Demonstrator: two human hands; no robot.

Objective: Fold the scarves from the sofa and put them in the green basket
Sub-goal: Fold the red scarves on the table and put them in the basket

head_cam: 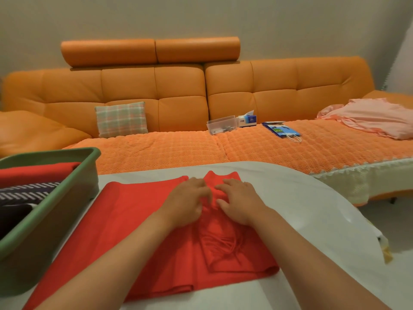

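1. Both the left hand [190, 204] and the right hand [239, 202] press straight fingers [199, 191] onto the long red fabric scarf [134, 220], half folded on the white table [301, 198].
2. Bunched cloth between them may get creased into the fold.
3. Its left tail, beside the green plastic basket [73, 182], could drag askew.

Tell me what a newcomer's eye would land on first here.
The bright red scarf spread on the white table in the foreground, with the left hand and right hand resting on its bunched middle. Behind it, the big orange sofa fills the width; at left, the green basket holds folded scarves.
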